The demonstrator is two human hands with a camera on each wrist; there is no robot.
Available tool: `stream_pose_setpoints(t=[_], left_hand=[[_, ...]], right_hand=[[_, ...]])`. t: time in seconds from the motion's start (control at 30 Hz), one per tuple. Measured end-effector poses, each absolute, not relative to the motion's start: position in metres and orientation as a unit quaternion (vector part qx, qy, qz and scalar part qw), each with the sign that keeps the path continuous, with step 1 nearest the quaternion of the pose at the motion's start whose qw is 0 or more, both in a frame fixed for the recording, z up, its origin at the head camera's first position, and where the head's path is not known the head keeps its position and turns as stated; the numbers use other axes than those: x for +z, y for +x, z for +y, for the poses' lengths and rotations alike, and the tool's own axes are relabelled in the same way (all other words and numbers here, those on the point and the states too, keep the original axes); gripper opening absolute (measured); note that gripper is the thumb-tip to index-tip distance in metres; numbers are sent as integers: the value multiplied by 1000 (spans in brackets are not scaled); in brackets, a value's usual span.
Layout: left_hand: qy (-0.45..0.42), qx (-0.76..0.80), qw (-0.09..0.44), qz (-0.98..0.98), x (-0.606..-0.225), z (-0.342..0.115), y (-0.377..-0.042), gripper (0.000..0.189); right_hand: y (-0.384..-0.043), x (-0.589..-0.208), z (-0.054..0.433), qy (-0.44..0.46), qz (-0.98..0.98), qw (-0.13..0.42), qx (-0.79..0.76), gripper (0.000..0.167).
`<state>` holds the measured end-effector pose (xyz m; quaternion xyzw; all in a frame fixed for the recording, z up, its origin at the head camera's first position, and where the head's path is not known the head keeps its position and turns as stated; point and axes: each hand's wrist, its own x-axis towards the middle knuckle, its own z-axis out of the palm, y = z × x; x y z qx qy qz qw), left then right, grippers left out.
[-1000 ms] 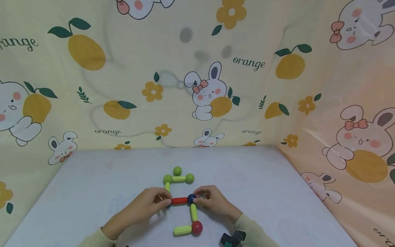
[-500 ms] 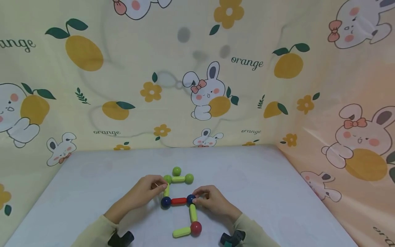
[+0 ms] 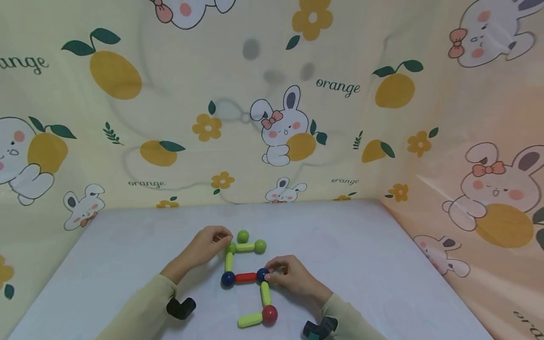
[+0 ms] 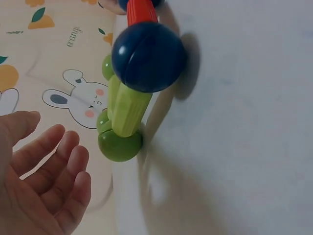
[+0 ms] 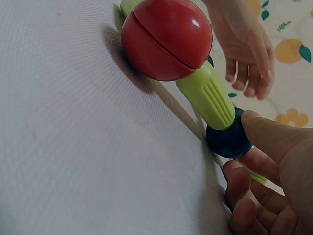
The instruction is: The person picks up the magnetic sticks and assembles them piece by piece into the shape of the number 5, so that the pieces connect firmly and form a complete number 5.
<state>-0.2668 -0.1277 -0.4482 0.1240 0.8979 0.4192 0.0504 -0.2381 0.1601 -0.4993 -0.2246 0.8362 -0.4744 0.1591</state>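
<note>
On the white surface lies a chain of rods and balls. My right hand (image 3: pixel 294 274) pinches the right blue ball (image 5: pixel 227 139) between thumb and fingers. From that ball a red rod (image 3: pixel 246 278) runs left to another blue ball (image 4: pixel 149 57), and a yellow-green rod (image 5: pixel 208 95) runs toward a red ball (image 5: pixel 166 41). A further yellow-green rod (image 3: pixel 250 320) points left from the red ball. My left hand (image 4: pixel 46 181), fingers loosely bent and holding nothing, is beside the corner green ball (image 4: pixel 120 147); in the head view its fingertips overlap that ball.
Beyond the left blue ball, a yellow-green rod (image 3: pixel 229 262) leads to the corner green ball. Another rod (image 3: pixel 245 247) joins it to a second green ball (image 3: pixel 260 246), and a third green ball (image 3: pixel 243 236) is just behind. A printed cloth (image 3: pixel 178 94) rises behind the surface (image 3: pixel 361 245).
My left hand has let go of the left blue ball and moved away from me along the rod to the corner green ball. The right hand keeps its place at the right blue ball.
</note>
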Motion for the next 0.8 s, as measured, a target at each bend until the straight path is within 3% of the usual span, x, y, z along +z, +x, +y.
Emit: stream_pose_setpoints(t=[0.3, 0.8], left_hand=[[112, 411, 67, 902, -456, -117, -291, 23], [109, 399, 119, 903, -471, -104, -307, 43]], right_hand=[[-237, -499, 160, -216, 841, 159, -471, 26], [-237, -500, 159, -223, 838, 158, -473, 25]])
